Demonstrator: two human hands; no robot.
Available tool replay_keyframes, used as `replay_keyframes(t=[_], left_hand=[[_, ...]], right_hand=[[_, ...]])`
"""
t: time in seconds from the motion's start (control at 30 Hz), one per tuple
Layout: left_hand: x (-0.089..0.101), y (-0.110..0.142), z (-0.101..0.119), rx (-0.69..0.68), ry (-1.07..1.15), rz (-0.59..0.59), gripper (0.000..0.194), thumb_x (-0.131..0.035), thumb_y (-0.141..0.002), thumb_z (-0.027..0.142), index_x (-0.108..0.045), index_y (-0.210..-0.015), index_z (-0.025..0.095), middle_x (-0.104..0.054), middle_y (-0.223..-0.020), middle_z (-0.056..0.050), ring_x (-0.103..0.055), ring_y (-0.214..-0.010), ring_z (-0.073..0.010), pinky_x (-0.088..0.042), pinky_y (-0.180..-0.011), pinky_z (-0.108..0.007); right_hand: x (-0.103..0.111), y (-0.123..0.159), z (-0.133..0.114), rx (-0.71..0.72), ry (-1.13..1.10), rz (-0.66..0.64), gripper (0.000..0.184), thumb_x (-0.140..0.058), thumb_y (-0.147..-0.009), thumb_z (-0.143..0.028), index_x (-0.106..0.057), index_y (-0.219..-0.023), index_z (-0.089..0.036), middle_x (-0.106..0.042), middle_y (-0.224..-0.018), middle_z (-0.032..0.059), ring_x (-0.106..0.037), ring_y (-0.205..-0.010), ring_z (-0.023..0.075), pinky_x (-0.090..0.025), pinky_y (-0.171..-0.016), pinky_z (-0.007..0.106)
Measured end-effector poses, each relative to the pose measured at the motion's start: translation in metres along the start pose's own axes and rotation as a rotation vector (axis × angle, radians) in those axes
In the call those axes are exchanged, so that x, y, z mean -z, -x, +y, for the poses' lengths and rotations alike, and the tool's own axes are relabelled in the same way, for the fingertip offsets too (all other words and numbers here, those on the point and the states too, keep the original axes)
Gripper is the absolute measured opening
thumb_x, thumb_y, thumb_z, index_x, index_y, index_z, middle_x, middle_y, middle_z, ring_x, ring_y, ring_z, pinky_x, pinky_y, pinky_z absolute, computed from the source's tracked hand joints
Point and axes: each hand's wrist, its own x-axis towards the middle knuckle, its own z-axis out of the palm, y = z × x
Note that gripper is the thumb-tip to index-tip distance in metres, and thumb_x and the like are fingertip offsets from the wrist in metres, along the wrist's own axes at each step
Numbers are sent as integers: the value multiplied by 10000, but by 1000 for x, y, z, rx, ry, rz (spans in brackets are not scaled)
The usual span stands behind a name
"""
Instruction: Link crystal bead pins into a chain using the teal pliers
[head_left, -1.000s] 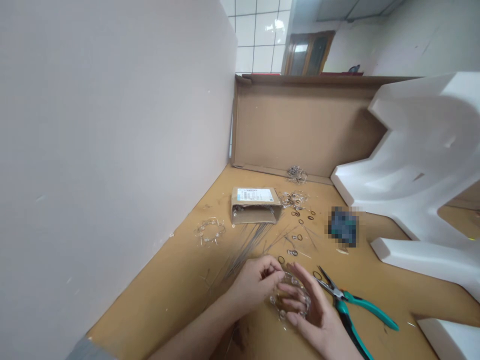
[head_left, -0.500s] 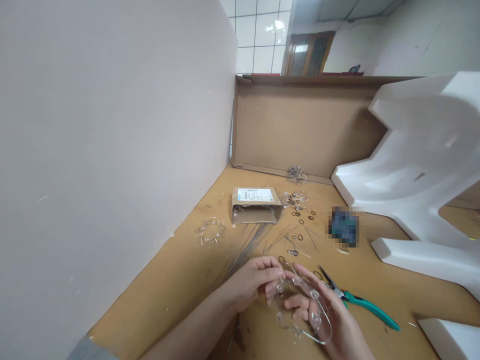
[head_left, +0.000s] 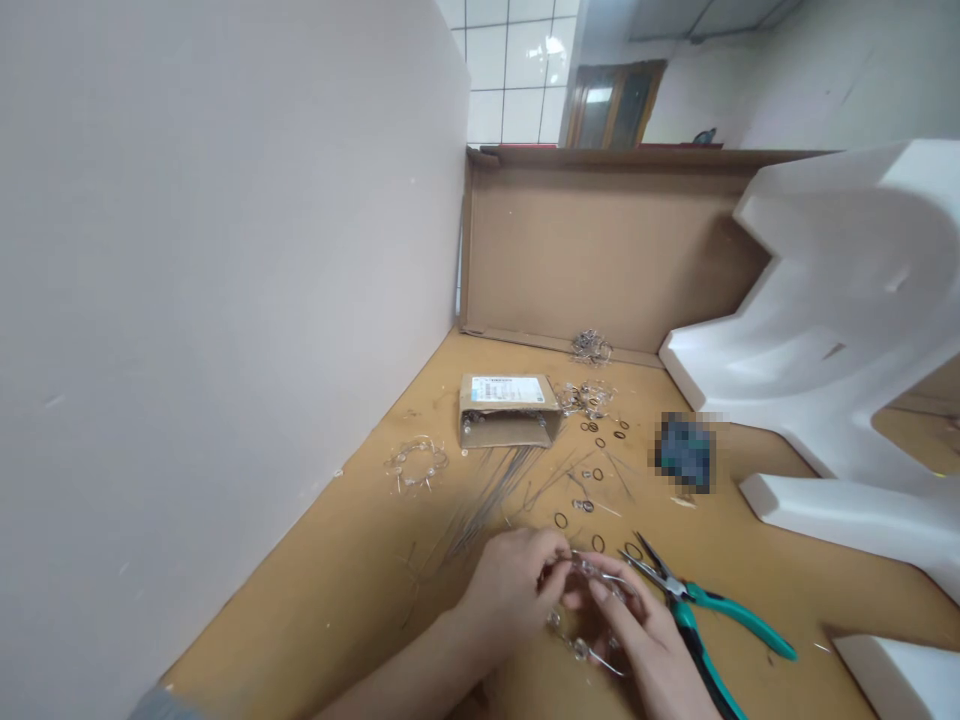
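Low in the head view, a ring of wire strung with clear beads [head_left: 580,649] hangs between my hands. My left hand [head_left: 517,580] pinches its upper edge, fingers closed on the wire. My right hand [head_left: 634,625] is curled round the ring's right side, thumb pressed on the beads. The fingers hide part of the ring. Just right of my right hand lie long-nose pliers with green handles [head_left: 739,615], jaws apart, partly covered by that hand. Several dark small rings [head_left: 598,543] lie beyond my fingertips.
A small open cardboard box [head_left: 510,410] holds beads. Thin metal wires [head_left: 495,500] lie before it. Another beaded wire ring [head_left: 416,463] is at left, with wire heaps [head_left: 592,347] at the back. White foam [head_left: 810,530] stands right, a pale panel [head_left: 262,300] left.
My right hand has turned over and closed its thumb on the ring, which tilted and dropped slightly. My left hand's pinch moved a little. More of the pliers shows.
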Motion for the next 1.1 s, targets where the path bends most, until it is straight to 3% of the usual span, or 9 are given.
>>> replay_keyframes(t=[0.07, 0.17, 0.33, 0.4, 0.5, 0.6, 0.7, 0.83, 1.1], left_hand=[[-3, 3, 2, -108, -123, -21, 136, -452, -824, 189, -588, -831, 182, -616, -743, -28, -524, -675, -143, -361, -629, -241], [-5, 5, 6, -177, -107, -57, 174, -462, -815, 175, -589, -934, 188, -631, -813, -37, -537, -724, -154, -371, -654, -243], [-1, 1, 5, 37, 176, 12, 118, -520, -788, 195, -633, -817, 178, -622, -710, -4, -508, -628, -115, -366, -605, -209], [1, -1, 4, 76, 282, -18, 120, -531, -785, 211, -637, -758, 165, -604, -661, 7, -486, -591, -99, -359, -581, -196], [3, -3, 2, 78, 359, -90, 132, -546, -777, 237, -643, -740, 155, -579, -628, 17, -462, -571, -91, -348, -561, -189], [2, -4, 1, 99, 370, -101, 159, -536, -784, 258, -640, -739, 147, -567, -629, 18, -464, -594, -95, -345, -572, -192], [1, -5, -1, 125, 377, -140, 182, -522, -788, 265, -627, -708, 140, -526, -601, 29, -436, -585, -92, -324, -556, -192], [0, -6, -4, 144, 420, -196, 185, -518, -784, 272, -608, -697, 135, -441, -566, 49, -383, -563, -85, -297, -533, -188], [1, -6, -5, 137, 408, -222, 190, -513, -785, 283, -603, -703, 137, -437, -568, 51, -381, -569, -83, -291, -540, -195]], right_hand=[[0, 0, 1, -20, -36, 32, 387, -592, -737, -504, -599, -1021, -241, -682, -828, 38, -615, -647, 199, -486, -502, 287], [0, 0, 1, 1, -80, 73, 366, -597, -736, -493, -595, -1015, -255, -675, -759, 11, -599, -573, 187, -485, -486, 293], [6, -6, 1, 31, -42, -11, 333, -617, -734, -451, -626, -1021, -282, -707, -905, 26, -655, -691, 208, -527, -582, 318], [10, -9, 2, 154, 115, -7, 312, -628, -732, -436, -660, -989, -261, -699, -973, 56, -658, -822, 235, -533, -684, 344], [14, -12, 3, 450, 471, 102, 220, -613, -751, -417, -708, -845, -242, -686, -1002, 84, -620, -953, 258, -498, -820, 378], [17, -13, 6, 604, 673, 126, 211, -555, -807, -389, -713, -795, -249, -709, -881, 70, -649, -830, 233, -516, -776, 362], [17, -11, 7, 616, 703, 134, 204, -534, -831, -357, -707, -837, -250, -717, -830, 57, -659, -749, 218, -530, -713, 343], [15, -9, 7, 652, 722, 159, 200, -511, -847, -320, -692, -834, -235, -710, -849, 71, -654, -778, 219, -519, -746, 358], [14, -12, 9, 736, 722, 213, 178, -522, -836, -291, -673, -784, -211, -692, -847, 71, -636, -808, 202, -505, -761, 335]])
